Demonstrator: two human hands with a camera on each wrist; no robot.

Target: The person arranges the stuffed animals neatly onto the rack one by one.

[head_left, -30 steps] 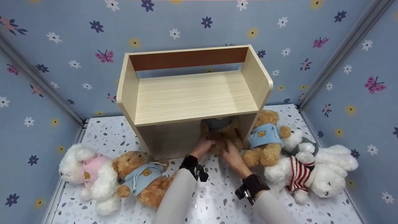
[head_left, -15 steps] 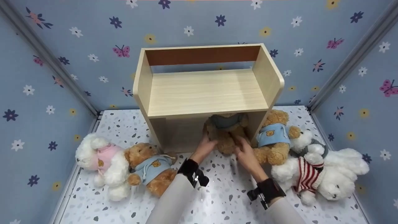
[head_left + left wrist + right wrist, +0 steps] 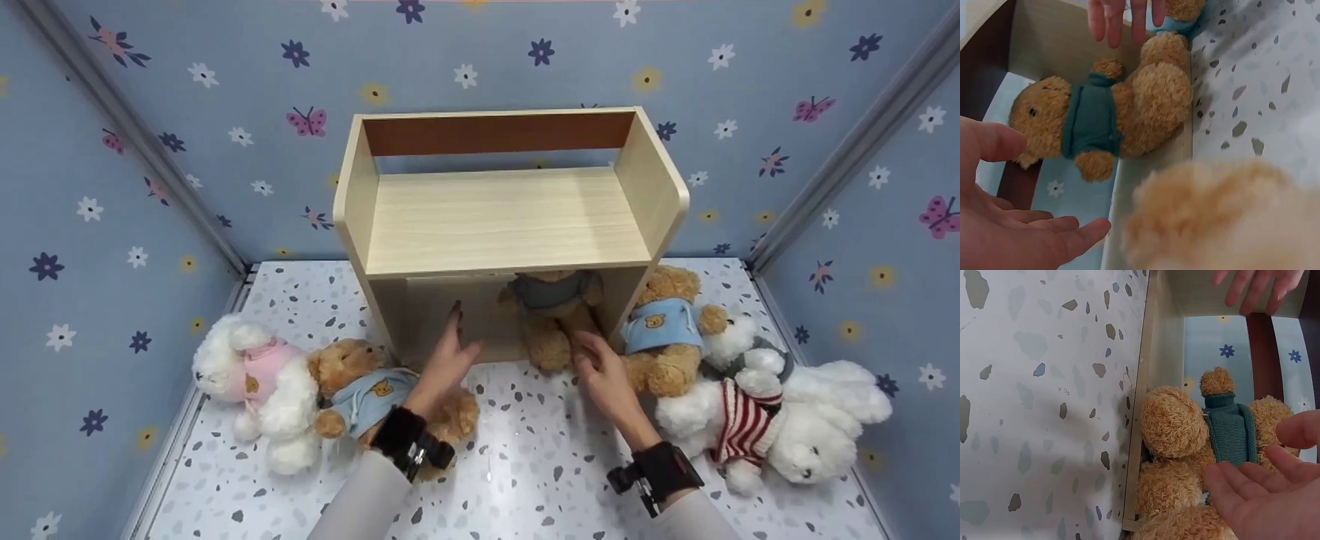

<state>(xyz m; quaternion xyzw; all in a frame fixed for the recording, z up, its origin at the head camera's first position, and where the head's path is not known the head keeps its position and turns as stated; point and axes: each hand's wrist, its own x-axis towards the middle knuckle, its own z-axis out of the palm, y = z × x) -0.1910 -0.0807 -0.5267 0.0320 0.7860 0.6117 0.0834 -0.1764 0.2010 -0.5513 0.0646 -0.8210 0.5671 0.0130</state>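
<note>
A brown teddy bear in a dark green sweater [image 3: 551, 292] sits in the right part of the lower compartment of a wooden shelf [image 3: 510, 221]. In the left wrist view the whole bear [image 3: 1095, 121] shows, legs toward the shelf's front edge. My left hand [image 3: 448, 367] is held apart from it, fingers spread, before the left side of the compartment. Close by the bear's leg is my right hand [image 3: 606, 379], fingers relaxed; in the right wrist view this hand [image 3: 1275, 489] lies beside the bear, and I cannot tell whether it touches.
A bear in a blue hoodie [image 3: 664, 330] sits against the shelf's right side, near a white rabbit in a striped sweater [image 3: 772, 435] and a grey-vested white toy [image 3: 742, 349]. On the left lie another blue-hoodied bear [image 3: 375, 394] and a white toy in pink [image 3: 262, 382].
Both hands have let go of the bear in the green sweater, which rests inside the shelf. My left hand has moved left, away from it; my right hand stays near its leg.
</note>
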